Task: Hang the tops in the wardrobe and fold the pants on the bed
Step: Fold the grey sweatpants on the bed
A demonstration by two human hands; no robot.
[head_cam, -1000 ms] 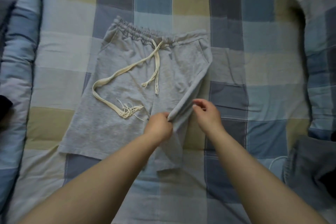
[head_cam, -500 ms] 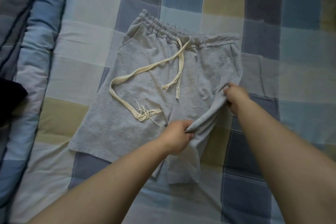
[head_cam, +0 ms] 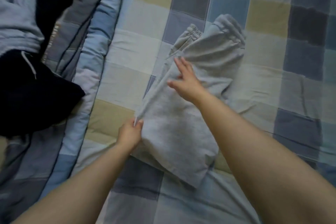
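Grey drawstring shorts (head_cam: 181, 129) lie folded lengthwise on the checked bed sheet (head_cam: 272, 82), one leg laid over the other, the elastic waistband bunched at the far end. My left hand (head_cam: 130, 132) pinches the left edge of the fold near the hem. My right hand (head_cam: 185, 78) rests flat on the upper half of the shorts with its fingers spread. The cream drawstring is hidden inside the fold.
A rolled blue checked quilt (head_cam: 87, 63) runs along the left of the sheet. On it lie a black garment with a white cord (head_cam: 27, 92) and a light grey-blue garment (head_cam: 16, 16).
The right leg of the shorts has been folded over onto the left leg, covering the drawstring. My right hand let go and now lies open on the cloth. The view swung left.
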